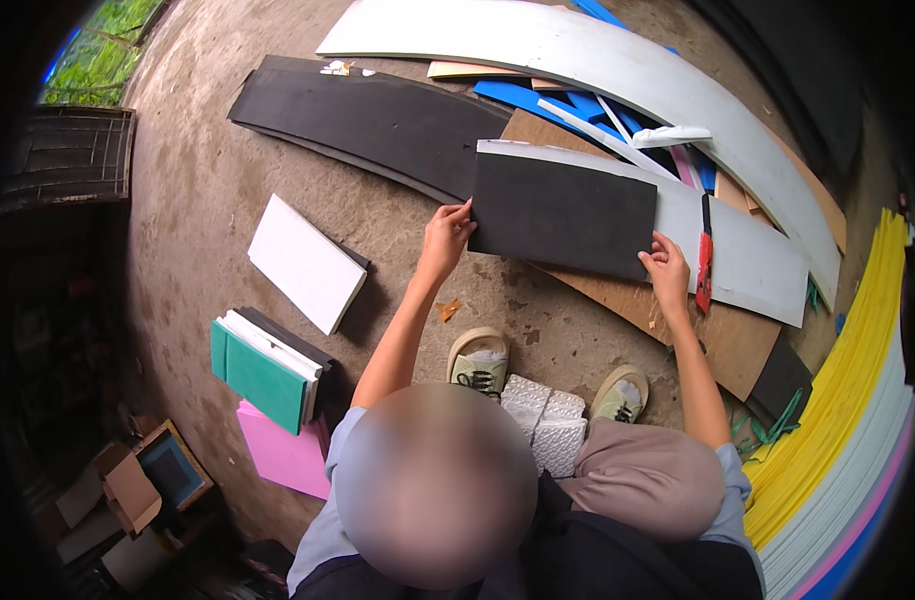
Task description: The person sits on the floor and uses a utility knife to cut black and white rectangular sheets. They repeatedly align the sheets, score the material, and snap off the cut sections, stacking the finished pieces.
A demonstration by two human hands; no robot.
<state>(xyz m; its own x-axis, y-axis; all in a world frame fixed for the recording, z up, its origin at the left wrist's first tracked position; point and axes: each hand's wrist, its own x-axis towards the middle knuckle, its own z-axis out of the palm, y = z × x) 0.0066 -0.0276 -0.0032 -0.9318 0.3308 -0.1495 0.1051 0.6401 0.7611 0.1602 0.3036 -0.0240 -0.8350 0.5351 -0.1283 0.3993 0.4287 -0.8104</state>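
A rectangular black foam sheet [566, 205] is stretched between my hands in front of me. My left hand [448, 240] pinches its left edge. Its lower right corner sits between the thumb and fingers of my right hand [666, 262]. Beneath it a long white foam strip [758, 258] lies across a brown wooden board [618, 300]. Just right of my right hand, a red and black utility knife [705, 262] rests on the white strip. A long black foam strip [378, 120] runs along the floor, far left of the held sheet.
To my left lie white sheets [308, 262], a stack topped with green [260, 375] and pink sheets [283, 450]. Beyond the board are a large curved white sheet [538, 38] and blue scraps [518, 94]. Yellow sheets [838, 375] are piled at the right. Cardboard boxes [133, 490] stand lower left.
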